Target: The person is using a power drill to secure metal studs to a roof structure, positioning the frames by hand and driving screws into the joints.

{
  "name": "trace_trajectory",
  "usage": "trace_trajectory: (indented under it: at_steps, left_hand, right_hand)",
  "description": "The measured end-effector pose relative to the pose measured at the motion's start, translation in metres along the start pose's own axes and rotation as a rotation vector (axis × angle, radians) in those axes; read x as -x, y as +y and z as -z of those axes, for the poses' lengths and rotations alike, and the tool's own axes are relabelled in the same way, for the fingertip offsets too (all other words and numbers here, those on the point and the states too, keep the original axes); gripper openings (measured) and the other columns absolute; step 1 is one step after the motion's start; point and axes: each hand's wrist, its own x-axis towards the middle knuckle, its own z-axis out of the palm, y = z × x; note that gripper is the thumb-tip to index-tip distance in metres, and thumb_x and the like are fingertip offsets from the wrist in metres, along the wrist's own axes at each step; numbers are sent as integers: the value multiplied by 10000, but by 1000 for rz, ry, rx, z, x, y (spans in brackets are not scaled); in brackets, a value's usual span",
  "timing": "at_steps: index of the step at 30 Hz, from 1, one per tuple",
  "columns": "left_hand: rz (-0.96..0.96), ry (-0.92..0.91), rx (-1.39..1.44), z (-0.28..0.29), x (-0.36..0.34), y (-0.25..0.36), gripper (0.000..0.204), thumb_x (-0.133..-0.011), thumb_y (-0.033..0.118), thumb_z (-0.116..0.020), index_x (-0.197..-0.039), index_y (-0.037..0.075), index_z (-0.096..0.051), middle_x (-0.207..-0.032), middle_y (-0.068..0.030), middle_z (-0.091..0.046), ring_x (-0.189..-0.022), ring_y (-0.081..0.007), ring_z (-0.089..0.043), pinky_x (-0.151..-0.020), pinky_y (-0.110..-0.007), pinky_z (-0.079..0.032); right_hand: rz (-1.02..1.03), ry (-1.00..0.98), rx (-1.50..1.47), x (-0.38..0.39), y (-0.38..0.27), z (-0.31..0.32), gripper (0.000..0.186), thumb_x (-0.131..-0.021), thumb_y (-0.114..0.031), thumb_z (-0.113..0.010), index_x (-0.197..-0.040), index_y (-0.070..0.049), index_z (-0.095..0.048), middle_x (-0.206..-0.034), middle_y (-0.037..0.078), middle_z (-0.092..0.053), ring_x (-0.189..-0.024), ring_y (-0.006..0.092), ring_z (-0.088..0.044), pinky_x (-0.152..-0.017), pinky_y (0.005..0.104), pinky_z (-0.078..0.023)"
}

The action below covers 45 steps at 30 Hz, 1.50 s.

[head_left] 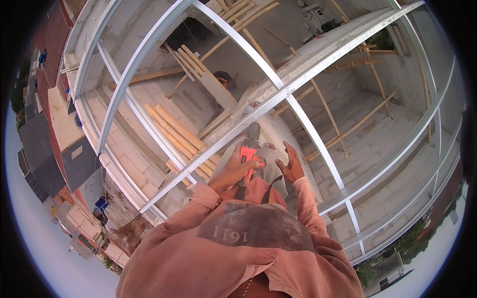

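Observation:
My left hand [232, 171] is closed round a red and black cordless drill [250, 151], held upright at my middle with its black front end pointing away from me. To the right of the drill, my right hand [292, 165] is open, fingers apart, with nothing in it. A dark strap dangles between the drill and that hand. Just beyond the drill runs a pale metal beam [219, 142], part of a roof frame over the building.
Several metal members [333, 171] span open rooms with pale block walls [417, 79]. Bamboo poles [176, 134] lie and stand below. A person [223, 79] is partly visible down among the boards. Neighbouring roofs [39, 144] lie far left. A drop surrounds the frame.

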Motion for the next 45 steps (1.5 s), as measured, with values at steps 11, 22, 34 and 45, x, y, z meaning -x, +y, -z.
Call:
trace_trajectory:
  at_steps: [11, 22, 34, 45]
  left_hand:
    - [96, -79, 205, -20, -29, -28, 747, -903, 260, -751, -1479, 54, -323, -1309, -111, -491, -1234, -210, -491, -1017, -370, -466]
    - [-34, -74, -61, 2, -53, -30, 571, -991, 475, -633, -1325, 25, -526, -1173, -85, -609, -1129, -197, -571, -978, -330, -478]
    - [101, -125, 286, -20, -76, -20, 484, -1043, 468, -565, -1269, 42, -541, -1077, -129, -709, -1010, -246, -696, -802, -404, -600]
    - [106, -180, 144, -108, -40, -76, 646, -1063, 551, -459, -1449, 33, -456, -1225, -152, -654, -1087, -256, -681, -864, -382, -598]
  right_hand:
    - [10, -142, 237, 15, -95, -16, 820, -882, -208, -675, -1566, 17, -281, -1329, 273, -540, -1185, 440, -537, -999, 498, -442]
    - [112, 112, 342, 30, -102, -21, 804, -879, -300, -652, -1539, 22, -325, -1192, 223, -591, -1077, 394, -576, -913, 456, -456]
    - [192, 257, 248, 75, -90, -40, 727, -896, -270, -625, -1546, -67, -372, -1008, 139, -608, -963, 341, -603, -835, 457, -452]
    - [73, 506, 105, 149, -41, -55, 691, -911, -232, -604, -1537, -54, -372, -1024, 138, -601, -979, 325, -609, -830, 451, -451]
